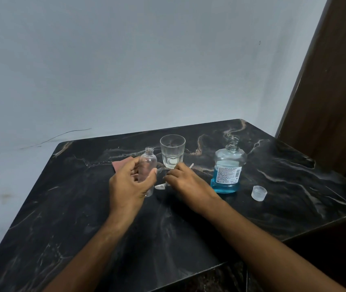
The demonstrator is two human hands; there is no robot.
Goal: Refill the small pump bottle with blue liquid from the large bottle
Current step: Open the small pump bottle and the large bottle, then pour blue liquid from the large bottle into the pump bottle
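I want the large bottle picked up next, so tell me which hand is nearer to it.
Right. The right hand lies just left of the large bottle, not touching it. The left hand is farther left, gripping the small bottle.

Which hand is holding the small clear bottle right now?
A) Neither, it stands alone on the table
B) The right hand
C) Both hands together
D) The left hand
D: the left hand grips the small clear bottle around its body, while the right hand is beside it, holding the pump piece and not touching the bottle.
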